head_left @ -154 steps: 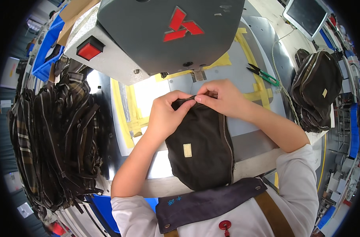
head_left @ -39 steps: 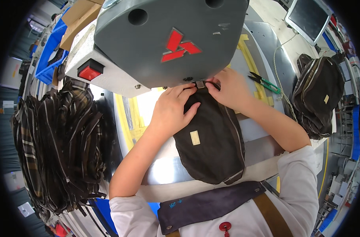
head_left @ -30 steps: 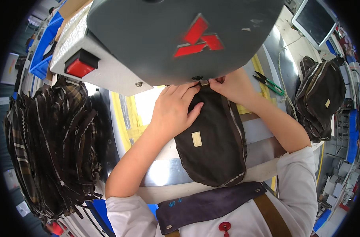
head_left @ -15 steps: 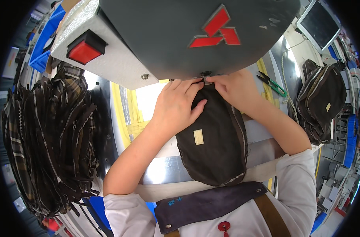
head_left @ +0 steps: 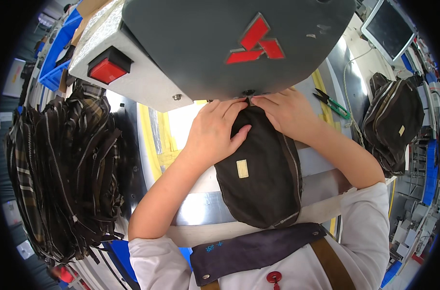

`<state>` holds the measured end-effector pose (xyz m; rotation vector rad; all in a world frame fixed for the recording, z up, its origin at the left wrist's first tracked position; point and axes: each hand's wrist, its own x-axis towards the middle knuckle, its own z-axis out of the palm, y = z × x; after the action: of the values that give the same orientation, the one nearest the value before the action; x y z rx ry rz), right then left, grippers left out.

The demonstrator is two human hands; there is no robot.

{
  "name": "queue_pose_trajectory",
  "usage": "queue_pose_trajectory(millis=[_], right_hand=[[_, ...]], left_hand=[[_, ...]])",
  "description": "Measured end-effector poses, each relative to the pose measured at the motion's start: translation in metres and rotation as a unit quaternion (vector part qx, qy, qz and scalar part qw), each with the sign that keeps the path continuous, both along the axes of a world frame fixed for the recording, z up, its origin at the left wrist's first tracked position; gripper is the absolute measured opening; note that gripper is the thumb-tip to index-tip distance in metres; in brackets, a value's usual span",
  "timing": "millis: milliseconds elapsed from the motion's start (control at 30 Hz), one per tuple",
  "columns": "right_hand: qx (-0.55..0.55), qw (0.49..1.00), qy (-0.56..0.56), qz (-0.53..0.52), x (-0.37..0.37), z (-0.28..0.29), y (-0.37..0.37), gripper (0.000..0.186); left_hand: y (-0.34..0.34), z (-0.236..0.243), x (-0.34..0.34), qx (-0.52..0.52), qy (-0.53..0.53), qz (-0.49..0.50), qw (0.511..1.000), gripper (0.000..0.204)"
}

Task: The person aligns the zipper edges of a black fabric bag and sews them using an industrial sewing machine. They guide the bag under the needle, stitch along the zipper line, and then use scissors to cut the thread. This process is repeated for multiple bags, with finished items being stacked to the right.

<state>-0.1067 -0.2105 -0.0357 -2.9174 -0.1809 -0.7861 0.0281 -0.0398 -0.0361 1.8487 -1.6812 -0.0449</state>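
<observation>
A black zippered bag [head_left: 261, 179] lies flat in front of me, its narrow end beneath the grey machine head [head_left: 215, 53]. A small pale patch [head_left: 242, 168] shows on its cloth, and a metal zipper follows its right edge. My left hand [head_left: 212, 128] rests on the bag's upper left side, fingers stretched toward the tip and thumb spread apart. At the same tip, my right hand [head_left: 290, 116] pinches the bag's edge with thumb and forefinger. The machine head hides whatever is just beyond my fingertips.
Many plaid and black zippered pieces [head_left: 65, 179] hang in a heap at left. More black bags [head_left: 394, 121] are stacked at right. Green-handled thread snips [head_left: 332, 104] lie beside my right forearm. A red switch [head_left: 108, 70] is on the white housing; a screen [head_left: 389, 30] stands far right.
My right hand's fingers have drawn in closer at the bag's tip, and the small grey tab there shows less. The view has shifted slightly; the bag stays in nearly the same place.
</observation>
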Motion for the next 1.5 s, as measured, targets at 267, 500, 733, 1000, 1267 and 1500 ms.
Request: queue_pose_trajectory(millis=[267,500,733,1000,1267,1500], right_hand=[[-0.017,1.000,0.003,0.014,-0.001,0.002,0.000,0.017],[-0.044,0.999,0.025,0.011,-0.001,-0.001,-0.003,0.022],[-0.058,0.998,0.024,0.021,-0.001,0.001,-0.002,0.022],[-0.037,0.999,0.032,0.006,0.004,-0.003,-0.008,0.019],[-0.046,0.999,0.017,0.011,0.008,-0.003,-0.011,0.022],[-0.039,0.999,0.036,-0.002,0.004,0.000,-0.008,0.024]], left_hand=[[0.001,0.001,0.000,0.017,-0.009,0.014,1.000,0.041],[0.001,0.000,0.004,0.034,-0.030,0.016,0.999,0.040],[0.001,0.000,0.006,0.026,-0.030,0.009,0.999,0.038],[-0.004,0.000,0.011,0.025,-0.049,0.025,0.998,0.035],[-0.005,-0.004,0.013,0.024,-0.058,0.036,0.997,0.033],[-0.005,-0.005,0.012,0.016,-0.064,0.036,0.997,0.033]])
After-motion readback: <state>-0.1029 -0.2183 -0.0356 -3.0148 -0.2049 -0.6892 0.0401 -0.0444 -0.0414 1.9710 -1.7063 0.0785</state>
